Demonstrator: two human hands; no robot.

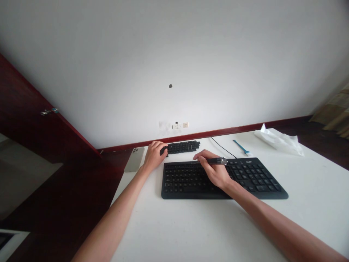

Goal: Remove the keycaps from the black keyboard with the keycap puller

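Note:
At the back of the white desk, my left hand [155, 154] is curled in a pinch at the left end of rows of loose black keycaps [184, 146]. A dark keycap shows between its thumb and forefinger. My right hand [212, 169] is closed around a keycap puller [216, 161] with a black handle, a silvery end and thin wire at its left tip. This hand is over the middle of a black keyboard [177, 180] and hides part of its keys.
A pale smartphone [134, 160] lies at the desk's left edge. Behind the keyboard are its cable [222, 146], a blue brush [241, 146] and a crumpled white plastic bag [279, 140]. The white desk [169, 229] stands near a wall with sockets [180, 125].

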